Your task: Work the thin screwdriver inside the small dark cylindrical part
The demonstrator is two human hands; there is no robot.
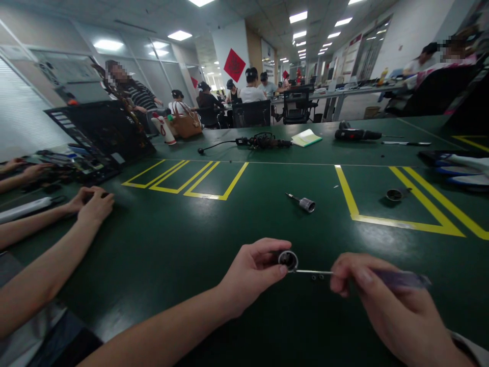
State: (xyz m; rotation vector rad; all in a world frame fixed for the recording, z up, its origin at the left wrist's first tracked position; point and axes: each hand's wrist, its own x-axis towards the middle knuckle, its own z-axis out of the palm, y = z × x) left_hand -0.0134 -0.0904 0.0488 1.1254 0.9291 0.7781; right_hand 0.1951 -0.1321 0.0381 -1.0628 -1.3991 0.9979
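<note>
As left hand (pixel 252 273) holds socket (pixel 288 260), right hand (pixel 382 300) screwdriver (pixel 403 279), mat (pixel 183 239) surrounds

Bright, even light falls from ceiling panels (pixel 179 35) far above and beyond your grip, leaving pale glare on the green table (pixel 191 229) to its left and only faint shadows beneath it. The metal ring (pixel 288 260) pinched in your left hand (pixel 250 275) shows a sharp glint, while your right hand (pixel 382 306) and the screwdriver (pixel 401 279) it grasps are motion-blurred. Away from the grip, the wide lens bends the room's edges.
</note>
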